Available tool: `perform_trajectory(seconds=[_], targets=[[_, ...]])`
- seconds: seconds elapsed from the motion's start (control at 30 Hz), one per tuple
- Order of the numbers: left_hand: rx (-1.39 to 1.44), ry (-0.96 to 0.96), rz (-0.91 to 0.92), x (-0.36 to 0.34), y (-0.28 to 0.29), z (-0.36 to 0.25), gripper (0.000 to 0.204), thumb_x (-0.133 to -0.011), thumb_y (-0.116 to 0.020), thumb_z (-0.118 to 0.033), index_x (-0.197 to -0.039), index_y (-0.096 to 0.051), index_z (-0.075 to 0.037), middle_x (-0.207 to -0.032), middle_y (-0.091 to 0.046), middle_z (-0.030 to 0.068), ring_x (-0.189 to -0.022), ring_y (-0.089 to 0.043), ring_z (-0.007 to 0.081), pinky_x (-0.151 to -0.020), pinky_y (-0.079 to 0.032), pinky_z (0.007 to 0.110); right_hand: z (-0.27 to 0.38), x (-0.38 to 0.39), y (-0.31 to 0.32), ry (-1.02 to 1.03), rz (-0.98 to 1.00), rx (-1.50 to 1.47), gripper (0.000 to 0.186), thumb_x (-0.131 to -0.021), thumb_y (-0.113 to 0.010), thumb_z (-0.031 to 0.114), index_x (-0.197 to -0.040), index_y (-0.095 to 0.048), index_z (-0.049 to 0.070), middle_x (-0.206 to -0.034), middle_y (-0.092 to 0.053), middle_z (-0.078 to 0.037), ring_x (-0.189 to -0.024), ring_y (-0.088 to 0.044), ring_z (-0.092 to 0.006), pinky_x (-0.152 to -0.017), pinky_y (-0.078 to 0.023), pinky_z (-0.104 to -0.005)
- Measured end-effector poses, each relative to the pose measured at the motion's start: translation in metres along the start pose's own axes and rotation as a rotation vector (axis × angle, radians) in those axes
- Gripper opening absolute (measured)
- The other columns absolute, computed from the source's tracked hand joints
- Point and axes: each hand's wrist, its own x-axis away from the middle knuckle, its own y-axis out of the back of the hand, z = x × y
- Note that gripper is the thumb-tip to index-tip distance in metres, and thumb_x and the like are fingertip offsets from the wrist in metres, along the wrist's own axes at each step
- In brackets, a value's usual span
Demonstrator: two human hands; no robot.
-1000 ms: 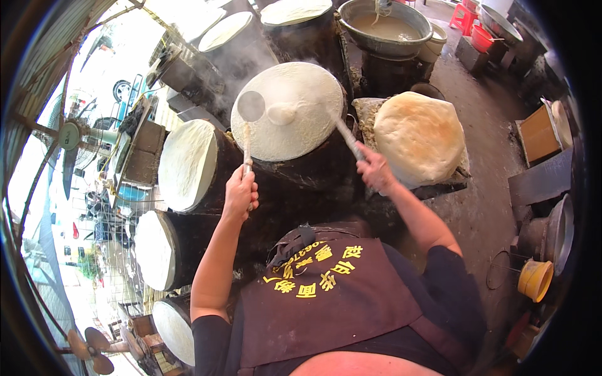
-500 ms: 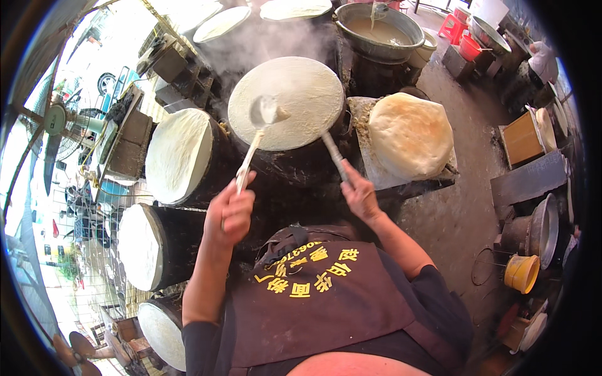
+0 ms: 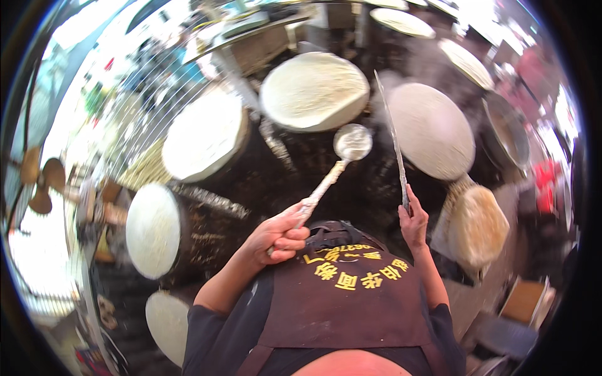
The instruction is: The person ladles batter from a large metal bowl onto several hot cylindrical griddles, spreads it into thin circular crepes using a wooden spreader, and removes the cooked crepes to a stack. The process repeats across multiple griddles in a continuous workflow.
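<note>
My left hand (image 3: 280,238) is closed round the handle of a batter-coated ladle (image 3: 352,143), whose round head hangs just below the middle griddle of pale batter (image 3: 313,94). My right hand (image 3: 414,222) grips a long, thin flat spatula (image 3: 392,125), its blade standing up between that middle griddle and a steaming griddle (image 3: 431,131) to its right. Another batter-covered round (image 3: 200,138) lies on the left, and a smaller one (image 3: 152,232) lower down. A thick browned round bread (image 3: 478,229) rests on a board beside my right forearm.
Further griddles stand behind (image 3: 401,22) and at lower left (image 3: 164,326). A metal basin (image 3: 505,131) is at right, near red plastic items (image 3: 545,182). A fan (image 3: 41,178) and wire mesh edge the left side. A wooden box (image 3: 523,301) sits at lower right.
My view has swung left, moving the griddles rightward in the picture. The ladle has come off the steaming griddle, and the spatula has been raised from that griddle's rim to point upward.
</note>
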Motion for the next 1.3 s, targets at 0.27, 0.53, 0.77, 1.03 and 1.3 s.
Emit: perform_trajectory(seconds=[0.27, 0.53, 0.77, 1.03, 1.3], targets=[[-0.107, -0.186, -0.138, 0.068, 0.032, -0.014, 0.036, -0.1, -0.045, -0.018, -0.135, -0.035, -0.024, -0.068, -0.036, -0.0023, -0.045, -0.033, 0.0027, -0.03, -0.031, 0.016, 0.16, -0.026, -0.103, 0.661, 0.572, 0.02, 0.055, -0.078, -0.065, 0.002, -0.13, -0.052, 0.013, -0.081, -0.057, -0.011, -0.07, -0.061, -0.0289, -0.06, -0.051, -0.0376], [-0.081, -0.428, -0.38, 0.107, 0.061, -0.002, 0.048, -0.101, -0.042, -0.036, -0.145, -0.026, -0.027, -0.065, -0.034, -0.0042, -0.041, -0.03, 0.0018, -0.028, -0.03, 0.016, 0.233, -0.026, -0.179, 1.024, 1.161, -0.068, 0.044, -0.082, -0.067, 0.025, -0.121, -0.054, 0.011, -0.085, -0.059, -0.012, -0.073, -0.063, -0.0295, -0.059, -0.052, -0.0388], [0.188, -0.665, -0.407, 0.126, 0.069, 0.012, 0.046, -0.1, -0.044, -0.027, -0.143, -0.03, -0.031, -0.064, -0.034, -0.0017, -0.04, -0.033, 0.0045, -0.027, -0.032, 0.019, 0.12, -0.158, -0.209, 0.839, 0.398, 0.243, 0.045, -0.074, -0.069, 0.012, -0.117, -0.061, 0.01, -0.117, -0.057, -0.013, -0.112, -0.052, -0.0311, -0.094, -0.041, -0.0416], [0.34, -0.754, -0.385, 0.099, 0.052, -0.002, 0.042, -0.101, -0.041, -0.034, -0.142, -0.033, -0.03, -0.065, -0.034, -0.0013, -0.04, -0.033, 0.0049, -0.027, -0.032, 0.019, 0.048, -0.268, -0.218, 0.98, 0.224, 0.603, 0.018, -0.082, -0.052, 0.013, -0.09, -0.067, 0.009, -0.122, -0.056, -0.013, -0.124, -0.044, -0.0329, -0.102, -0.034, -0.0459], [0.344, -0.788, -0.328, 0.076, 0.039, -0.015, 0.039, -0.102, -0.037, -0.04, -0.138, -0.039, -0.027, -0.066, -0.034, -0.0008, -0.042, -0.034, 0.0047, -0.028, -0.033, 0.02, 0.075, -0.332, -0.204, 0.868, 0.366, 0.327, 0.008, -0.075, -0.056, 0.009, -0.067, -0.06, 0.009, -0.075, -0.061, -0.008, -0.082, -0.059, -0.0269, -0.079, -0.043, -0.0399]])
